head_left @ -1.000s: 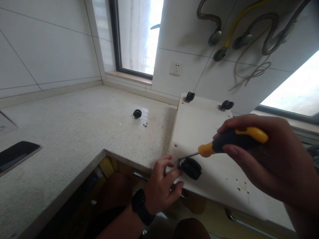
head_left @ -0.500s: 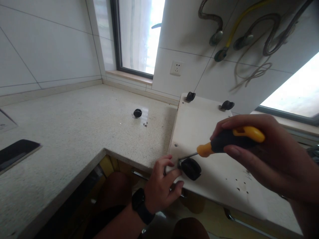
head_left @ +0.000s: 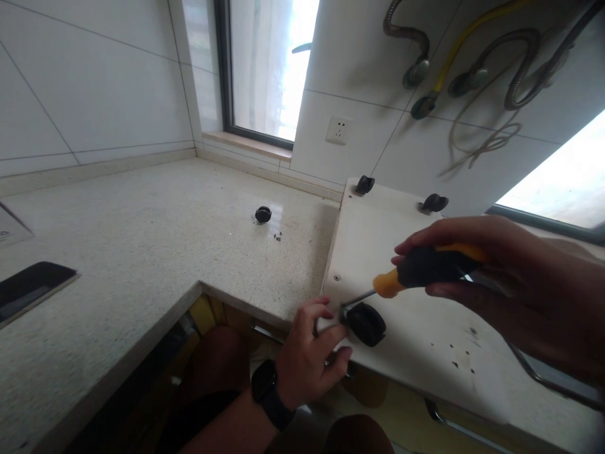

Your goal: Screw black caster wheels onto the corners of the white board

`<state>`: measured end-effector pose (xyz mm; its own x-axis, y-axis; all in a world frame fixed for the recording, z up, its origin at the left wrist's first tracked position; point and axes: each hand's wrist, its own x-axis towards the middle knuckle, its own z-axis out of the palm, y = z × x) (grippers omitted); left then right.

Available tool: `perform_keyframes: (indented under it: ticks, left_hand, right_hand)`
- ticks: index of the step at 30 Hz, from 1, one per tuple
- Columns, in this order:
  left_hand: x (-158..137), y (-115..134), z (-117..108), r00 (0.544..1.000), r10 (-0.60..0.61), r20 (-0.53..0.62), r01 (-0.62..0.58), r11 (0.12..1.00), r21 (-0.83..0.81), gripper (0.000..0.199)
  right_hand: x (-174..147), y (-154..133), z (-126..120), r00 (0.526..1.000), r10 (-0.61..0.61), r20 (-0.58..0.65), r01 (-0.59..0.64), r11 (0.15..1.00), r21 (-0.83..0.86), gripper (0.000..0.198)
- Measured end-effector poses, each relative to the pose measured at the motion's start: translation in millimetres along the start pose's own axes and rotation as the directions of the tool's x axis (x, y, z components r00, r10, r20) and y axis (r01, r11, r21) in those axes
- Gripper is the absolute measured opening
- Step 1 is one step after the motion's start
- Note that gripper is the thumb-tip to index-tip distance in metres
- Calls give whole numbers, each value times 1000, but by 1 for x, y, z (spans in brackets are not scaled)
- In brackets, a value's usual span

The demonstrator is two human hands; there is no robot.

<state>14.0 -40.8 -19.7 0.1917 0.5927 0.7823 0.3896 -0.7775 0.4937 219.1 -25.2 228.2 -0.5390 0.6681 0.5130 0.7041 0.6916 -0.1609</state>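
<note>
Right grip encloses the screwdriver, angled toward the nearest caster.

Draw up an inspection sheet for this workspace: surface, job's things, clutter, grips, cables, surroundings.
Surface: speckled countertop, with a white panel on it.
Job's things: yellow-and-black screwdriver, tip at the near caster's base; two far casters on the panel; loose caster and apparent small screws on the countertop.
Clutter: black phone-like slab, left.
Grips: right grip around the screwdriver handle; left grip at the panel's edge, beside the near caster.
Cables: thin cord, loosely looped.
Surroundings: tiled wall, socket, braided hoses, yellow hose, window.
</note>
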Motion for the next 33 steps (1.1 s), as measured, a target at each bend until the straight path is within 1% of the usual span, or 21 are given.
perform_keyframes:
  ticks: [2, 3, 5, 7, 9, 12, 14, 15, 17, 19, 20, 22, 23, 24, 25, 27, 29, 30, 32, 33]
  left_hand:
    - [0, 0, 0, 1000, -1, -5, 1, 1000, 2, 27]
    - [0, 0, 1, 1000, -2, -7, 2, 1000, 1, 27]
    - [0, 0, 1, 1000, -4, -9, 3, 1000, -1, 27]
    - [0, 0, 2, 1000, -6, -10, 6, 1000, -2, 27]
    - [1, 0, 2, 1000, -7, -9, 7, 1000, -3, 27]
    - [1, 0, 1, 1000, -10, -2, 10, 1000, -6, 26]
    - [1, 0, 0, 1000, -11, 5, 11, 1000, -11, 26]
    - [1, 0, -1, 1000, -11, 8, 11, 1000, -14, 27]
    - [1, -1, -1, 1000, -11, 13, 11, 1000, -22, 27]
    - [1, -1, -2, 1000, -13, 12, 14, 1000, -25, 27]
    - [0, -1, -2, 1000, -15, 10, 15, 1000, -25, 26]
    - [0, -1, -2, 1000, -13, 7, 14, 1000, -24, 25]
    - [0, -1, -1, 1000, -13, 6, 13, 1000, -23, 25]
    - [0, -1, -1, 1000, -13, 6, 13, 1000, -24, 25]
    - [0, 0, -1, 1000, -13, 4, 13, 1000, -24, 25]
    - [0, 0, 0, 1000, -13, -2, 13, 1000, -24, 25]
    - [0, 0, 0, 1000, -12, -7, 12, 1000, -24, 25]
    - [0, 0, 0, 1000, -10, -8, 10, 1000, -24, 25]
    - [1, 0, -1, 1000, -10, -5, 10, 1000, -24, 25]
    - [1, 0, -1, 1000, -10, -2, 10, 1000, -24, 26]
  right_hand:
    - [0, 2, -4, 998, -23, 58, 29, 994, -106, 30]
    - [0, 1, -5, 998, -35, 59, 43, 987, -152, 29]
    - [2, -2, -6, 998, -51, 21, 54, 976, -213, 28]
    - [5, -7, -4, 998, -61, -19, 54, 963, -265, 32]
    - [9, -10, 0, 996, -61, -71, 35, 943, -332, 40]
    - [17, -15, 6, 990, -34, -140, -33, 893, -449, 52]
    - [21, -16, 6, 991, 9, -133, -73, 871, -485, 54]
    - [22, -16, 5, 995, 26, -94, -67, 880, -470, 51]
    - [23, -12, -1, 999, 19, 30, -7, 934, -358, 46]
    - [23, -6, -8, 980, -14, 200, 50, 983, -176, 51]
    - [23, -3, -11, 964, -21, 265, 48, 994, -99, 50]
    - [24, 2, -15, 947, -18, 320, 25, 1000, -17, 39]
    - [25, 4, -14, 950, -9, 313, 17, 1000, -21, 34]
    - [26, 4, -13, 962, -11, 274, 25, 998, -51, 34]
    - [27, 3, -11, 975, -17, 222, 41, 994, -105, 38]
    - [28, -1, -5, 995, -26, 95, 51, 962, -267, 52]
    - [28, -8, 3, 998, -5, -55, -19, 909, -416, 62]
    - [27, -12, 6, 993, 16, -115, -68, 884, -463, 65]
    - [26, -17, 10, 983, 61, -173, -140, 858, -493, 67]
    - [25, -18, 10, 984, 73, -160, -141, 870, -472, 66]
